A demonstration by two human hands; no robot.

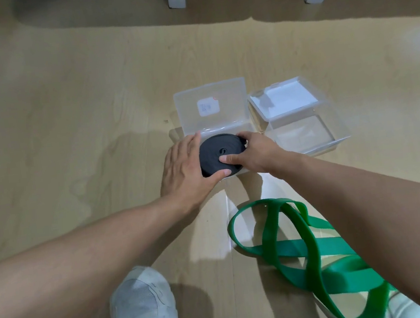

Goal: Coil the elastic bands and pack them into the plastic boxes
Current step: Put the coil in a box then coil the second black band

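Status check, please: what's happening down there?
Both hands, left and right, pressing black coil into left box. Green band uncoiled. Nothing blocking.

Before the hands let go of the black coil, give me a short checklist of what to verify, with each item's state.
1. Black coil wound tight: ok, no loose end shows.
2. Coil seated fully inside the left box: cannot tell, hands cover its edges.
3. Left hand steadying the coil's side: ok.
4. Right hand gripping the coil, thumb pressing on top: ok.
5. Left box lid open and clear of the coil: ok.
6. Right box open for the green band: ok; the band lies uncoiled on the floor.
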